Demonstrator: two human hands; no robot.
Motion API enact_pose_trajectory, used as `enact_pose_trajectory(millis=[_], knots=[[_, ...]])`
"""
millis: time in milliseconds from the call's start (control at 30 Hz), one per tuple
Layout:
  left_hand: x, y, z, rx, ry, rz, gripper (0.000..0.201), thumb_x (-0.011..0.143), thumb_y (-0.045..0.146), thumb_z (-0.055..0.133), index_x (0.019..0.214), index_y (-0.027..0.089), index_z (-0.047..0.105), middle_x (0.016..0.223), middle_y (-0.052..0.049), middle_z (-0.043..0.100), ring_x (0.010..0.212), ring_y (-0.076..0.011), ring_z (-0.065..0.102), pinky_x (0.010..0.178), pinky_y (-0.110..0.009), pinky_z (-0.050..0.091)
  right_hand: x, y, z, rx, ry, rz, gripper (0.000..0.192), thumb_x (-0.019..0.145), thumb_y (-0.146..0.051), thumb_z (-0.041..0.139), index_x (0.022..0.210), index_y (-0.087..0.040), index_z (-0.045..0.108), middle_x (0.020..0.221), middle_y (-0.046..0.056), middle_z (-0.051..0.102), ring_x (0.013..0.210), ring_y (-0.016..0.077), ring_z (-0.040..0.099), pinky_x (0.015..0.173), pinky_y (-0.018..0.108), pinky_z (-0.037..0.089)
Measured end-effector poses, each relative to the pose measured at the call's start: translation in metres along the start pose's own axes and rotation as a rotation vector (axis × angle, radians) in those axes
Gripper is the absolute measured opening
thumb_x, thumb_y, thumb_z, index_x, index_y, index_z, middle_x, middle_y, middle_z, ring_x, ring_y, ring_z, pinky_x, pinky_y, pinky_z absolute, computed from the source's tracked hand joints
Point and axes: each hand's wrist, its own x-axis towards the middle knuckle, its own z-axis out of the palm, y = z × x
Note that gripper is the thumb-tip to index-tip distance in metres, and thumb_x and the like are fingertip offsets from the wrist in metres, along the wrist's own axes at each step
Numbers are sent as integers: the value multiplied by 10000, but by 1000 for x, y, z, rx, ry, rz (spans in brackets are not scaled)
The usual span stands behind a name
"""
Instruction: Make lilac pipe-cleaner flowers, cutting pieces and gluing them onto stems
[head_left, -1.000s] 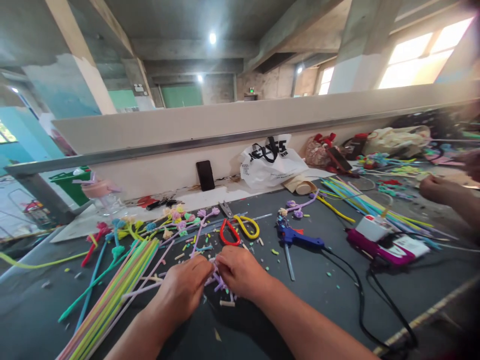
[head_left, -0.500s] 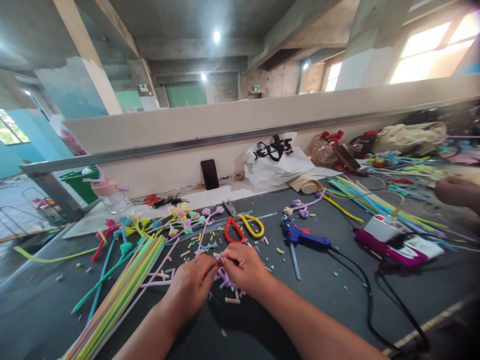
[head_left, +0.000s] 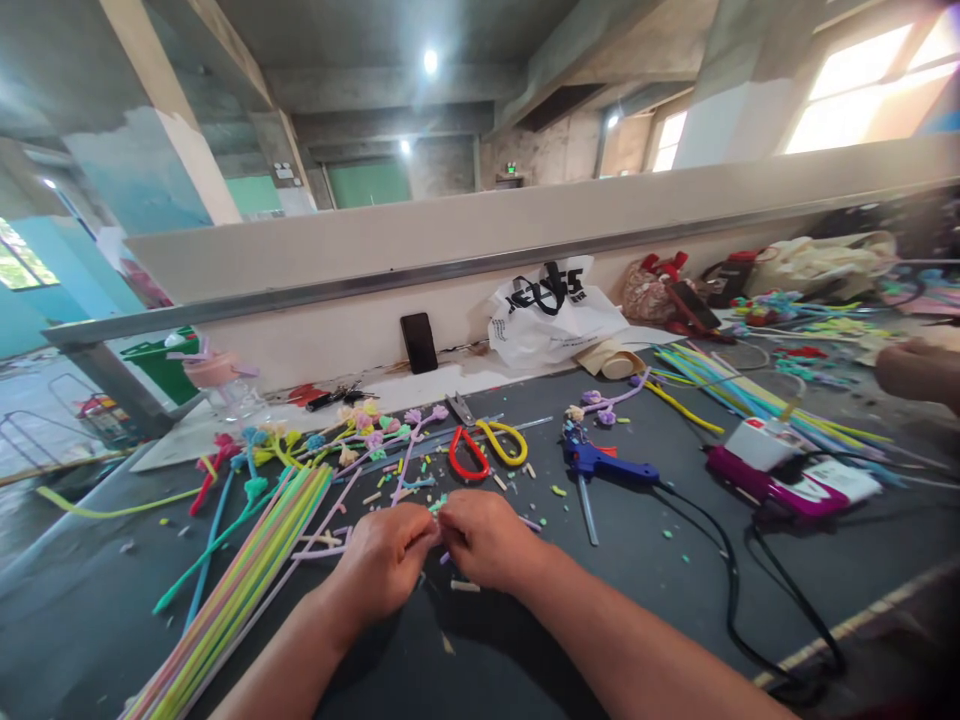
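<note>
My left hand [head_left: 386,555] and my right hand [head_left: 484,540] meet just above the dark table, fingers curled and pinching. A small lilac bit of pipe cleaner lies between the fingertips, mostly hidden by them. Cut lilac and pale pipe cleaner pieces [head_left: 465,586] are scattered around and beneath the hands. To the left lies a bundle of long pastel pipe cleaners [head_left: 255,590]. Scissors with red and yellow handles [head_left: 469,455] rest beyond the hands. A blue glue gun [head_left: 611,465], with a clear glue stick [head_left: 589,512] beneath it, lies to the right.
Finished-looking pipe cleaner flowers [head_left: 367,430] lie at the back left. A phone [head_left: 418,343] leans on the partition near a white bag [head_left: 551,320]. A purple power strip [head_left: 780,482] and black cable [head_left: 724,560] occupy the right. Another person's hand [head_left: 919,372] is at far right.
Both fists have rolled slightly at the fingertips and stay together. The lilac pieces under them are now largely covered. The view has shifted a little.
</note>
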Motion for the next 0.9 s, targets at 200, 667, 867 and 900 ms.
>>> enact_pose_trajectory(millis=[200, 667, 867, 900], knots=[[3, -8, -16, -356, -15, -66, 124, 783, 269, 505, 708, 174, 534, 636, 24, 509, 596, -98, 468, 562, -205, 353, 4, -5, -7, 500, -159, -86, 217, 790, -201, 498, 602, -161, 599, 563, -30, 487, 545, 88, 461, 527, 194, 331], [4, 0, 8, -195, 141, -74, 207, 843, 281, 397, 715, 181, 525, 659, 3, 521, 623, -115, 484, 604, -220, 355, 9, -4, -4, 493, 250, 152, 253, 779, -180, 475, 527, -163, 497, 529, -30, 438, 530, 89, 432, 512, 202, 316], [4, 3, 7, -193, 90, -99, 244, 852, 290, 381, 652, 180, 466, 605, 18, 463, 582, -107, 447, 567, -218, 330, 4, 2, 1, 194, 231, 40, 220, 773, -125, 440, 559, -178, 448, 574, -20, 442, 579, 105, 428, 559, 219, 314], [4, 4, 7, -210, 86, -108, 252, 852, 290, 381, 640, 178, 457, 595, 21, 450, 576, -104, 437, 559, -216, 325, 3, 2, 2, 175, 229, 37, 219, 774, -127, 436, 562, -179, 444, 577, -18, 442, 581, 108, 427, 561, 221, 314]])
